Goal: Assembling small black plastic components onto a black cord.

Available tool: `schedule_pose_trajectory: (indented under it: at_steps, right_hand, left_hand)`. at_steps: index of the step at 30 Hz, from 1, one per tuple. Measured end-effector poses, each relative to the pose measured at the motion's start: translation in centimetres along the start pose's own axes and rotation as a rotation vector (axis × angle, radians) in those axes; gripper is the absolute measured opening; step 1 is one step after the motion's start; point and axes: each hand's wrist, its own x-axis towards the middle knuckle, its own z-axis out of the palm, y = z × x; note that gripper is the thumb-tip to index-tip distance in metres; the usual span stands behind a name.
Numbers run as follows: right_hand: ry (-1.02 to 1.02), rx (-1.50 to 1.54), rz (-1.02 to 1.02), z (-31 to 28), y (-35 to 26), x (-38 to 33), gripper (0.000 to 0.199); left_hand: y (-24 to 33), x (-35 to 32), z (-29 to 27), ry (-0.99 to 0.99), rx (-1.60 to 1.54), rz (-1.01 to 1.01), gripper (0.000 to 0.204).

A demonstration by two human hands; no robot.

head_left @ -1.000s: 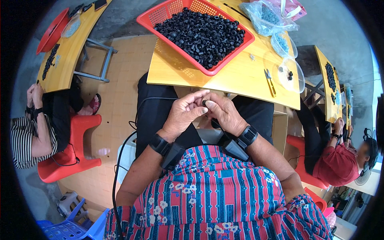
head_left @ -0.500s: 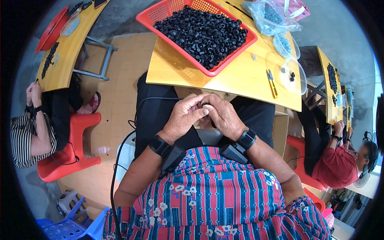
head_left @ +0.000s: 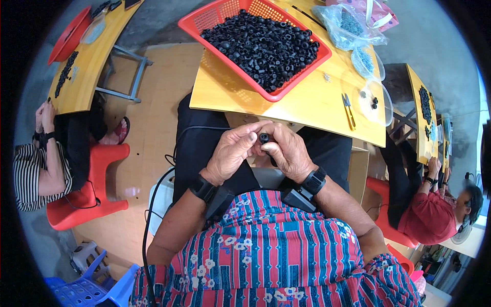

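Observation:
My two hands meet above my lap, just off the table's near edge. A small black ring-shaped cap (head_left: 264, 138) with a hole in its end is pinched between the thumb and fingers of my right hand (head_left: 289, 152). Close against it, my left hand (head_left: 231, 153) is closed, thumb pressed to its fingers; whatever its fingertips hold is hidden. Many similar black caps (head_left: 266, 48) fill a red plastic basket (head_left: 273, 95) on the yellow table (head_left: 225, 97) ahead.
Yellow-handled thread snips (head_left: 349, 112) lie at the table's right. Beside them are a clear dish (head_left: 383, 110) with a few black caps, a tub of clear bluish pieces (head_left: 363, 61) and a plastic bag (head_left: 348, 25). Other people sit at tables on both sides.
My fingers have shifted around the black cap, so its holed end now shows more fully. The right thumb has moved below it. The view has tilted slightly.

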Motion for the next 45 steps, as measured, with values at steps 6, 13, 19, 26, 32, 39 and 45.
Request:
schedule_pose_trajectory:
  at_steps: [6,13,19,26,32,39,45]
  right_hand:
    - [-0.039,-0.017,0.045,-0.1,-0.8,0.3,0.026]
    - [-0.011,-0.096,0.003,0.2,-0.7,0.5,0.030]
    - [0.014,-0.127,0.001,0.2,-0.9,0.4,0.035]
    - [-0.020,-0.092,0.021,0.2,-0.6,0.4,0.031]
    - [-0.030,-0.054,0.038,-0.1,-0.3,0.6,0.024]
    - [-0.053,-0.059,0.046,0.2,0.2,0.4,0.024]
    - [-0.060,-0.045,0.088,0.4,0.3,0.4,0.023]
  left_hand:
    - [0.0,0.0,-0.3,0.046,0.076,0.013,0.041]
    - [0.1,0.0,-0.2,0.082,0.028,0.015,0.037]
    - [0.2,-0.1,-0.2,0.103,-0.009,0.014,0.034]
    - [0.1,0.0,-0.5,0.091,0.031,0.035,0.035]
    - [0.2,0.3,-0.2,0.018,0.152,0.004,0.049]
    - [-0.2,0.5,0.7,0.075,0.359,0.117,0.048]
    - [-0.1,0.3,0.6,0.078,0.461,0.102,0.049]
